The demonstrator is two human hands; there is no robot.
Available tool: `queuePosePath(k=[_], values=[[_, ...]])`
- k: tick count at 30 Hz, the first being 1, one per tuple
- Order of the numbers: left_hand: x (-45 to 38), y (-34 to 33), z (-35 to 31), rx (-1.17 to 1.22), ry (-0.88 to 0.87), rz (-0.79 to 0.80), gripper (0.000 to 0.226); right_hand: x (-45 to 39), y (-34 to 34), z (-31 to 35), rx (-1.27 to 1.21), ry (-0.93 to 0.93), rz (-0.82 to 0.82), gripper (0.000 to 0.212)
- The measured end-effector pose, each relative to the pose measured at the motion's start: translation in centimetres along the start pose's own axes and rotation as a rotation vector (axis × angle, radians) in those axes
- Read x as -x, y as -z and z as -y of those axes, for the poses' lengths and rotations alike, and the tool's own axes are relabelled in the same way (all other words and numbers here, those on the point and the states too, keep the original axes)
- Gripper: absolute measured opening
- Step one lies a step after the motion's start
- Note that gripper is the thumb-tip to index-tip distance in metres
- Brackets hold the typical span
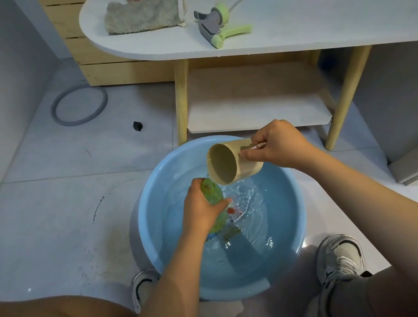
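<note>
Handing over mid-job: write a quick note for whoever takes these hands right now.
Left hand grips the translucent green plastic bottle, tilted over the round blue plastic basin of water. Right hand holds the beige plastic cup by its handle, tipped, rim at the bottle's mouth. Done: water is pouring. Left: finish filling; the grey-green trigger spray head lies on the white table, probably to refit.

Soft, even indoor light filled the frame, dimmer at the upper left. Glare glinted off the rippling water in the round light-blue plastic basin (295,199). Wide-angle distortion bent the edges, slightly soft.
</note>
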State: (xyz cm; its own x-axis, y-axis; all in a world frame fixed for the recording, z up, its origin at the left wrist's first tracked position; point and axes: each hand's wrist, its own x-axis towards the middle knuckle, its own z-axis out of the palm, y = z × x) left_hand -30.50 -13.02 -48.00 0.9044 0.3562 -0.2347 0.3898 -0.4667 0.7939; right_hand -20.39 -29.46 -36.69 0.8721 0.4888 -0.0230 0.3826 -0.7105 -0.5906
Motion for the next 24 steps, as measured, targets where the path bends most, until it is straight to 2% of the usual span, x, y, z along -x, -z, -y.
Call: queuePosePath(k=[5, 16, 24], values=[[0.0, 0.1, 0.0, -0.002, 0.003, 0.001, 0.068, -0.1, 0.2, 0.3, 0.028, 0.043, -0.027, 0.055], [0.1, 0.3, -0.1, -0.003, 0.006, 0.003, 0.067, 0.0, 0.9, 1.6, 0.1, 0.137, -0.048, 0.043], [0.0, 0.2, -0.2, -0.026, 0.014, 0.009, 0.066, 0.1, 1.4, 2.4, 0.151, 0.171, -0.062, 0.046]])
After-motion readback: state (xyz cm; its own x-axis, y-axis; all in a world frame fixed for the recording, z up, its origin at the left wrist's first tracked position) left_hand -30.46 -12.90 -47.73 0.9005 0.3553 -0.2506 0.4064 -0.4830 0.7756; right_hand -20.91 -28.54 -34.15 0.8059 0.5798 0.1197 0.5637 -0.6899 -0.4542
